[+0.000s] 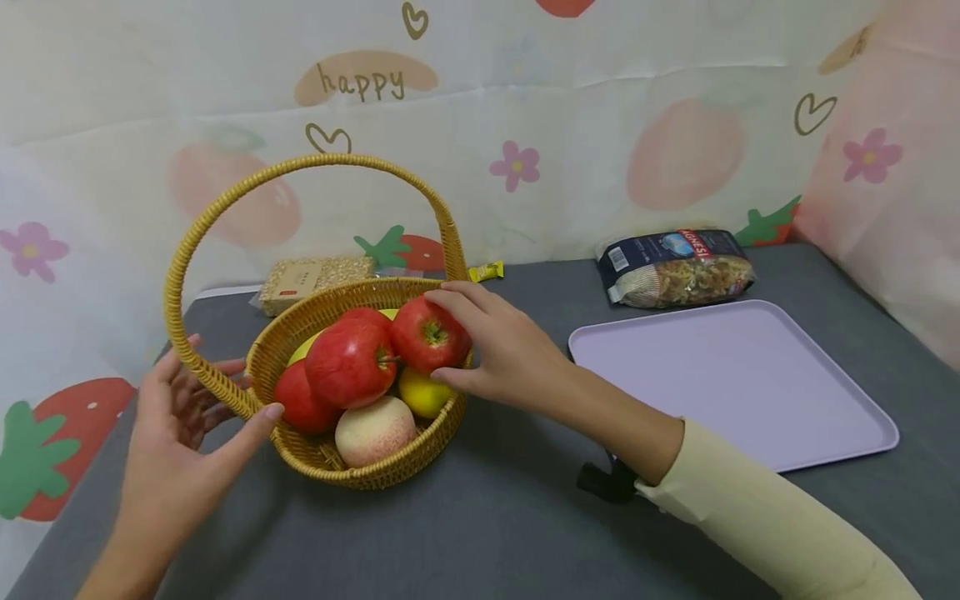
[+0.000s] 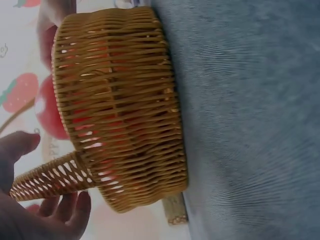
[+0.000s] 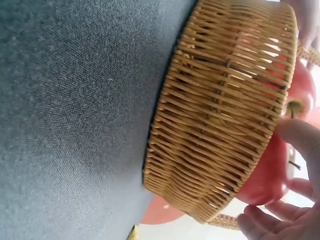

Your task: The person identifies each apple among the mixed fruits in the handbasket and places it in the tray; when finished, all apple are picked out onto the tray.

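Note:
In the head view a yellow wicker basket (image 1: pixel 352 477) holds several red apples, a pale pink peach (image 1: pixel 375 431) and a yellow fruit (image 1: pixel 426 393) partly covered by other fruit. My right hand (image 1: pixel 510 346) holds the rightmost apple (image 1: pixel 429 335), fingers over its top and thumb at its lower side; the thumb also shows against it in the right wrist view. Another apple (image 1: pixel 350 364) lies beside it on the pile. My left hand (image 1: pixel 176 433) is spread around the base of the basket handle (image 1: pixel 178 283). The left wrist view shows its thumb apart from the handle.
A lilac tray (image 1: pixel 720 375) lies on the grey tabletop to the right. Behind it is a dark pasta bag (image 1: pixel 678 267). A packet of pale grains (image 1: pixel 315 279) and a small yellow wrapped item (image 1: pixel 487 271) sit behind the basket. A patterned curtain (image 1: pixel 450 167) hangs at the back.

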The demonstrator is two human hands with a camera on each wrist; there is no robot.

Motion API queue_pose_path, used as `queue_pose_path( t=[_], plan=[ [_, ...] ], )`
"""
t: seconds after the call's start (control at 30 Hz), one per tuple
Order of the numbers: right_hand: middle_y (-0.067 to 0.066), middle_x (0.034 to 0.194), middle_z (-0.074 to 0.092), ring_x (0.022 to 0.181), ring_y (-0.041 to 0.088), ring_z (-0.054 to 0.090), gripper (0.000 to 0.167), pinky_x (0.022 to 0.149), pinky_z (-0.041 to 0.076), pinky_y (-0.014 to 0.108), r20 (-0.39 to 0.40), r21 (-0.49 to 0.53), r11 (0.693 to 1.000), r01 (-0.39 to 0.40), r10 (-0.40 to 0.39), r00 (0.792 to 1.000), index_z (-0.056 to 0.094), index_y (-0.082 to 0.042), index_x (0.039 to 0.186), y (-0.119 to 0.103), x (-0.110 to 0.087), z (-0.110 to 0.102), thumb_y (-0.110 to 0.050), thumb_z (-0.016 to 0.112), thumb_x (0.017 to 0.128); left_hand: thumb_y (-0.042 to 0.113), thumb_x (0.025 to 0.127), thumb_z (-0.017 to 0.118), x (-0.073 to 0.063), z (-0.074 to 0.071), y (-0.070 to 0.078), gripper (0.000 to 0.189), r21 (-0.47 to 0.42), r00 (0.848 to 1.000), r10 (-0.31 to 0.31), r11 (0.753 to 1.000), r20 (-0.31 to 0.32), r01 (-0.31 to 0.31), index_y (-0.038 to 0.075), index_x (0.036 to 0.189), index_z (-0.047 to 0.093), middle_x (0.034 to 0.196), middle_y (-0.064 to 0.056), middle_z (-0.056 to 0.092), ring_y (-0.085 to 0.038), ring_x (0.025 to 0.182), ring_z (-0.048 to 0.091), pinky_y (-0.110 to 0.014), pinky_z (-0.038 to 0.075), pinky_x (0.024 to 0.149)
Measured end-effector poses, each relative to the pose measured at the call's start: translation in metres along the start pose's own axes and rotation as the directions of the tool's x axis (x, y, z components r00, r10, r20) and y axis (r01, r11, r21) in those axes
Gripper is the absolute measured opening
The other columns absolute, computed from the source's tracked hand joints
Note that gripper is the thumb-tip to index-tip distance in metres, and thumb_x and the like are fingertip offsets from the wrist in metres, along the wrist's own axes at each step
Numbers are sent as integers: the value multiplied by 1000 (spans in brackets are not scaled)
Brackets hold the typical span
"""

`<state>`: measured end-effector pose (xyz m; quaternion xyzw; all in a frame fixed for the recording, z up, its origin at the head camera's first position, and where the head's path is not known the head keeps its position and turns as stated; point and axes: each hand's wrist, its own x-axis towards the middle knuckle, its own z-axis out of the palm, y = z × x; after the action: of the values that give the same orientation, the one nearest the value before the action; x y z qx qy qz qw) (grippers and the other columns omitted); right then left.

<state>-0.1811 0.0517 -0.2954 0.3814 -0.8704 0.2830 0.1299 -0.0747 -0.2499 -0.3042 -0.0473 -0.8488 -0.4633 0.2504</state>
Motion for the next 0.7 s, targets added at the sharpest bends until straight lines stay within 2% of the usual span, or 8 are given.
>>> queue_pose_path(
  t=[0.1,0.2,0.3,0.4,0.7],
  plan=[
    [4,144,47,123,19,49,77,92,55,35,15,18,1000,-26,26,1000,48,-14,145,0,3,3,-30,87,80,-10,78,81,-2,0,-9,87,35,997,37,999,73,-40,11,149,36,121,1,60,-8,105,60,-7,46,87],
    [5,144,47,123,19,49,80,93,54,36,18,25,999,-39,38,999,47,-14,146,0,5,5,-29,87,79,-11,75,83,-3,1,-13,83,61,991,77,995,105,-84,3,144,39,119,-1,60,-5,103,60,-6,46,88],
    [4,143,48,122,20,50,80,94,54,36,7,34,998,-46,46,999,47,-14,145,2,6,7,-28,88,78,-13,72,83,-3,3,-13,81,77,989,104,991,102,-113,-2,141,41,117,-6,60,-4,102,59,-6,45,89],
    [4,141,50,121,19,50,79,94,54,36,-11,54,998,-46,47,999,48,-14,144,4,6,8,-26,89,77,-13,73,84,-2,5,-13,79,81,989,106,990,99,-115,-3,139,42,117,-9,60,-4,102,59,-6,45,89],
    [4,135,54,118,17,50,78,91,55,35,-24,141,989,-49,53,998,50,-11,142,5,8,9,-25,89,76,-12,74,83,-8,4,-17,76,79,992,83,993,98,-91,-3,138,42,118,-7,57,0,108,57,-6,44,90]
  ],
)
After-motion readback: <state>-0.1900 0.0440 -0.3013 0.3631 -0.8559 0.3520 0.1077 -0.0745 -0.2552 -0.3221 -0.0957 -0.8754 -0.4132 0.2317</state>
